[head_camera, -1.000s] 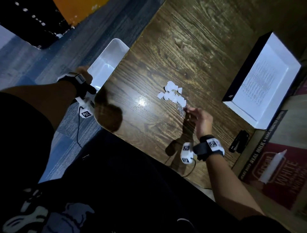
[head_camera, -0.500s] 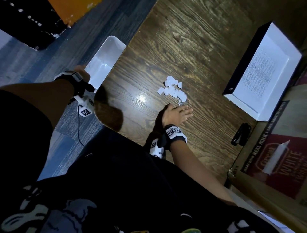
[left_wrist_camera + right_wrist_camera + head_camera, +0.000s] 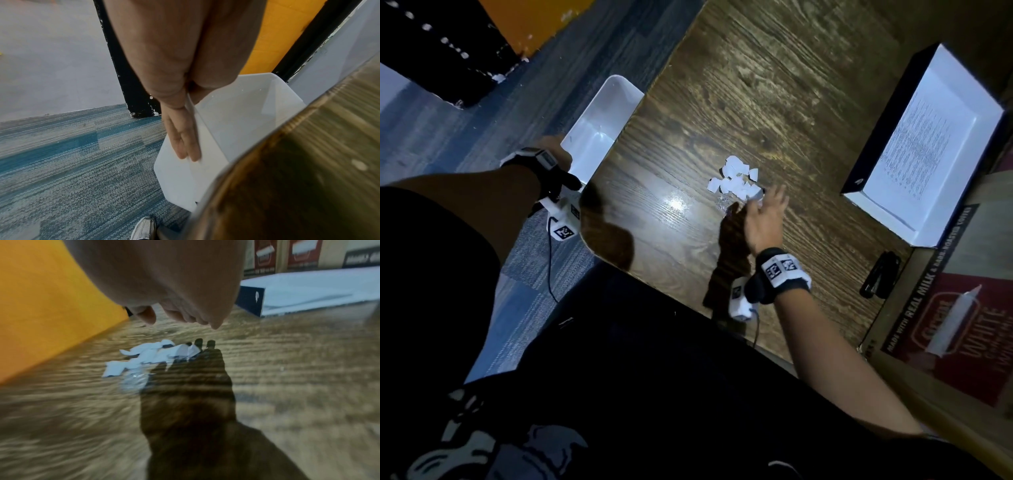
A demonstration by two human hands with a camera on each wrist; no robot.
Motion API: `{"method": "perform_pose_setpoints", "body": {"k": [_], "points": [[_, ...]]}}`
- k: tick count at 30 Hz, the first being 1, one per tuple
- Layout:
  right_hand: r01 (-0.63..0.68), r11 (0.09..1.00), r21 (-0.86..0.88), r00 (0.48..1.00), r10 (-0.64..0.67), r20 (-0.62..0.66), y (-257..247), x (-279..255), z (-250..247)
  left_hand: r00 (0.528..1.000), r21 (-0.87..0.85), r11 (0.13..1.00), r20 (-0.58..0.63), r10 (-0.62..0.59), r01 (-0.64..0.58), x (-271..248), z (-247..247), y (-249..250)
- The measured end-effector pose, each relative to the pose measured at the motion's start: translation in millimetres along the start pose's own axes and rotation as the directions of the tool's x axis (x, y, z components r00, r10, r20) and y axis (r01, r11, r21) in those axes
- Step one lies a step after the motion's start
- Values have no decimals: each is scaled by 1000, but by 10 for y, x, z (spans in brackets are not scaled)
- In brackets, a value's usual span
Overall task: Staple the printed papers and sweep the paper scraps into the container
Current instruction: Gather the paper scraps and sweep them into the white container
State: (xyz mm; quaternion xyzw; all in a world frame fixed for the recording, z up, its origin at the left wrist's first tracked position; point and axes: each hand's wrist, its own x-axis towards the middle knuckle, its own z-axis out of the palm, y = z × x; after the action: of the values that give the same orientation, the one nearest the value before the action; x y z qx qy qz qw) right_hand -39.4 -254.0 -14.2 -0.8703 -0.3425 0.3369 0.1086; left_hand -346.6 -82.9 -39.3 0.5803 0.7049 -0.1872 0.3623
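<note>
White container is held off the table's left edge, rim approx level w/ tabletop, by left hand: fingers together on outer wall, thumb inside. Paper scraps are piled mid-table. Right hand is raised just beside pile, fingers relaxed, slightly apart, nothing gripped. Printed papers are kept in box lid nr right edge; stapler below it.

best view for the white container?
Left wrist: the white container fills the frame, held against the table edge, left hand gripping its wall. Head shows it smaller, at the table's edge. Right wrist doesn't show it.
</note>
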Motion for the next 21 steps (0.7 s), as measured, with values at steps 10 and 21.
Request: {"method": "perform_pose_setpoints", "body": {"k": [10, 21], "points": [[-30, 992, -124, 996, 40, 77, -512, 166, 464, 1000, 25, 1000, 16, -3, 2, -14, -8, -57], [-344, 936, -79, 935, 333, -126, -74, 338, 148, 999, 1, 1000, 30, 24, -24, -51, -23, -123]]}}
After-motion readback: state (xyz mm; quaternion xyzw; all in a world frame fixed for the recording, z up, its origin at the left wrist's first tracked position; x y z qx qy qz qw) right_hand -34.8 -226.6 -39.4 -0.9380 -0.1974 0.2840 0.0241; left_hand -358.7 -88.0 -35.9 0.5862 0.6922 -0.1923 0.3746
